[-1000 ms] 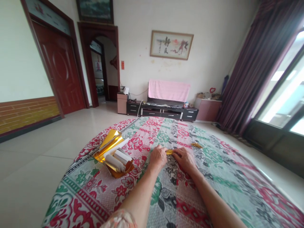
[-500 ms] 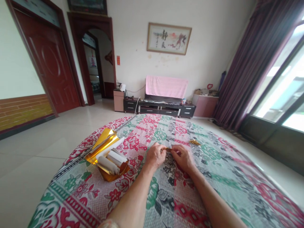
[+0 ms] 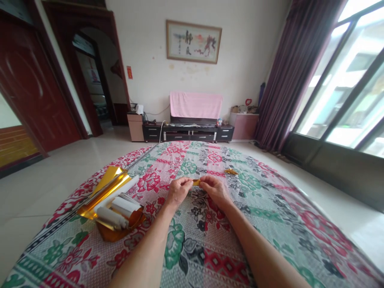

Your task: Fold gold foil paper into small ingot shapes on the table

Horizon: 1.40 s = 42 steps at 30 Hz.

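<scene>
Between my two hands is a small folded strip of gold foil paper [image 3: 196,182], held by its ends above the patterned tablecloth. My left hand [image 3: 179,192] pinches the left end between thumb and fingers. At the other end, my right hand [image 3: 216,190] is closed in a similar pinch. A small folded gold piece [image 3: 231,172] lies on the cloth beyond my right hand. Left of my left arm rests a heap of gold foil sheets [image 3: 111,188], curled, with pale undersides showing. Rolled pale sheets [image 3: 124,206] sit on top of it.
A flowered red, green and grey cloth [image 3: 192,248] covers the round table. Past its far edge stands a low black cabinet [image 3: 189,132] with a pink cloth [image 3: 196,105] draped above it. Purple curtains [image 3: 279,88] and a window are to the right.
The view has swung to the right, so the room and table things appear farther left. The foil strip remains in both hands, now showing more of its gold face.
</scene>
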Each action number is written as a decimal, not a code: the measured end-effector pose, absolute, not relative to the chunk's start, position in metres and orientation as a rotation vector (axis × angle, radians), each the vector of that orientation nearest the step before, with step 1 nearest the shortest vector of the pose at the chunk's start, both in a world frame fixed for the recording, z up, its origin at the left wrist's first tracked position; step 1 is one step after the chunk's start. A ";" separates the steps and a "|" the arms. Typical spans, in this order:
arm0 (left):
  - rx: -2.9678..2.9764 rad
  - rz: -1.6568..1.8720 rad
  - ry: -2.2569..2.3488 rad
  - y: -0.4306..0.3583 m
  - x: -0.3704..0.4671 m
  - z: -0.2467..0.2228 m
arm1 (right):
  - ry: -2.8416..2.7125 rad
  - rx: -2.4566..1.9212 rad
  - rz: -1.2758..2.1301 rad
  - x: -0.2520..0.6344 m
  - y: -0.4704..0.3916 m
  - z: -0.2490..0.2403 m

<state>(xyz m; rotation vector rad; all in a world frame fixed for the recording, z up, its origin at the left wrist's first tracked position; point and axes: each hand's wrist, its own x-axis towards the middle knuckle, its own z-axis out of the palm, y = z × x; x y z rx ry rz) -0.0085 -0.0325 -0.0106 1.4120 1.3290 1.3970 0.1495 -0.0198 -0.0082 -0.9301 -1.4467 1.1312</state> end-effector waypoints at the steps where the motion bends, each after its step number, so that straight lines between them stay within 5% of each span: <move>1: 1.374 1.406 1.317 -0.033 -0.008 -0.009 | -1.426 -0.922 1.157 0.149 -0.020 -0.008; 11: 0.933 1.349 1.129 -0.037 0.001 0.005 | -1.467 -0.857 1.238 0.150 -0.029 0.002; 42: 1.202 1.201 1.139 -0.043 0.008 0.006 | -1.499 -0.821 1.219 0.147 -0.024 0.000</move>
